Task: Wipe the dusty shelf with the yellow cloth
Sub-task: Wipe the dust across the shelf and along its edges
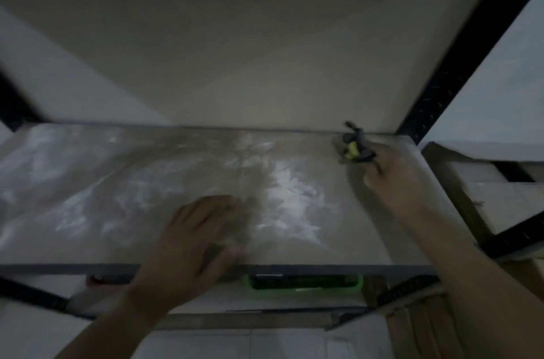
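Observation:
The dusty shelf is a pale board streaked with white powder, thickest right of centre. My left hand lies flat on its front middle, fingers spread and blurred. A dull olive patch shows between its thumb and fingers; I cannot tell whether this is the yellow cloth. My right hand reaches to the shelf's back right corner, its fingers closed around a small black and yellow object.
Black perforated metal uprights frame the rack at right and left. A green tray sits on the level below the front edge. Cardboard boxes stand to the right. A plain wall rises behind the shelf.

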`<action>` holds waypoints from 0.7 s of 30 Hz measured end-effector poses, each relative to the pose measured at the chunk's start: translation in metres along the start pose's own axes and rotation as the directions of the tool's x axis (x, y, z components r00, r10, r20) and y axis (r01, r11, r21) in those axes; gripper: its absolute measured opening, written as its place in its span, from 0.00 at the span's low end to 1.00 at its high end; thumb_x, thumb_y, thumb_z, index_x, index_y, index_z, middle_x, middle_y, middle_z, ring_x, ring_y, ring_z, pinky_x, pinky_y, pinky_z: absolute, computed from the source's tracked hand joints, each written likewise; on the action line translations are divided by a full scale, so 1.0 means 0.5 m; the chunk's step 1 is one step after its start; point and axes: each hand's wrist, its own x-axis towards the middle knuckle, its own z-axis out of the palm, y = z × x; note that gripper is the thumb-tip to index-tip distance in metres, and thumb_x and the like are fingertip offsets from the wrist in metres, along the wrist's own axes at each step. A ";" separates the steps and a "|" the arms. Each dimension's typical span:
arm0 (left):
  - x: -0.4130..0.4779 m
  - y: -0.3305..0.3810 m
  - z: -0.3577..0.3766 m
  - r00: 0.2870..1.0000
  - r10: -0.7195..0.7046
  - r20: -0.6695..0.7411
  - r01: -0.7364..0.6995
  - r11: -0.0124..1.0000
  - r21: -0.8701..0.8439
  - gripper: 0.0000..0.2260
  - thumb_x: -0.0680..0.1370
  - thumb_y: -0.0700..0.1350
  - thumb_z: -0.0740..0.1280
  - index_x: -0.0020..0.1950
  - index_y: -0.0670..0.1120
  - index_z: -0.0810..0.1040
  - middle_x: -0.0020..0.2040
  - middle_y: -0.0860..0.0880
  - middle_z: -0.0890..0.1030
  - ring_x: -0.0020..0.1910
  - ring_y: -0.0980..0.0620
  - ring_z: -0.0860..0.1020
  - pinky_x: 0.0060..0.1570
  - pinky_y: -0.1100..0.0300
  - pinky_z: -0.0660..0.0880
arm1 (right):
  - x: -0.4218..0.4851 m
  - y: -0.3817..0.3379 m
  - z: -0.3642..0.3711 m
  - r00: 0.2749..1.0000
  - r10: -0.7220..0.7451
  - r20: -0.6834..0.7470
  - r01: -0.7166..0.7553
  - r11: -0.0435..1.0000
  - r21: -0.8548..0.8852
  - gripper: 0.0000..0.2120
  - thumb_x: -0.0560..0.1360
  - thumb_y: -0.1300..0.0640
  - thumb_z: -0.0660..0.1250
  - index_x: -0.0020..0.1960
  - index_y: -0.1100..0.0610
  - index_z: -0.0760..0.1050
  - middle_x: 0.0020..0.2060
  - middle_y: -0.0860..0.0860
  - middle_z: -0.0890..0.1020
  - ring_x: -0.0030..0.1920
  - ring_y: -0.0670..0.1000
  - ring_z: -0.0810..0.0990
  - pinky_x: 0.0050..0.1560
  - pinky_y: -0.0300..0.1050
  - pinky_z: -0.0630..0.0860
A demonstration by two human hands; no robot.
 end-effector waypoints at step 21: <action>-0.101 -0.170 -0.094 0.994 -0.109 -0.010 0.107 0.955 0.277 0.26 0.84 0.59 0.52 0.72 0.46 0.78 0.68 0.46 0.78 0.67 0.41 0.75 0.65 0.46 0.71 | -0.132 -0.232 0.199 1.000 -0.021 0.004 0.021 0.954 -0.299 0.22 0.75 0.46 0.55 0.64 0.52 0.76 0.57 0.53 0.78 0.38 0.52 0.80 0.36 0.40 0.72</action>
